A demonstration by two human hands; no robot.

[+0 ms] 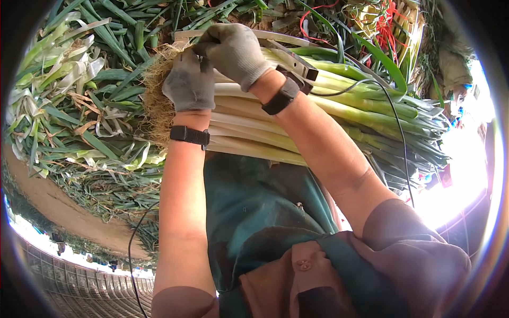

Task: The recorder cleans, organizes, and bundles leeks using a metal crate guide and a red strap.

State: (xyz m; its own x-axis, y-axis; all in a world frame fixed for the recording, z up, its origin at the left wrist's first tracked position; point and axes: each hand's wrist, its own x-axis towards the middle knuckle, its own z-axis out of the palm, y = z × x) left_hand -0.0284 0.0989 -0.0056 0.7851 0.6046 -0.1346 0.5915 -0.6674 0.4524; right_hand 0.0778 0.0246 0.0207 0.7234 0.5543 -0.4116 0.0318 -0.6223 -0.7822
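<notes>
A thick bundle of long green onions (pixel 249 130) lies crosswise in front of me. Its pale roots (pixel 158 100) point left and its green leaves fan out to the right. Over the white stalks near the root end, my left hand (pixel 189 82) and my right hand (pixel 233 55), both in grey gloves, meet at the fingertips. The fingers of each are bent and pressed together. Whatever they pinch is too small or too hidden to name. A metal bracket (pixel 299 66) sits on the stalks just right of my right wrist.
Loose leaves and stalks (pixel 69 74) lie heaped at the left. Behind the bundle runs a pale flat strip (pixel 281 38). Red twine (pixel 389 29) lies on more onions at the far right. A thin black cable (pixel 400 127) hangs beside my right arm.
</notes>
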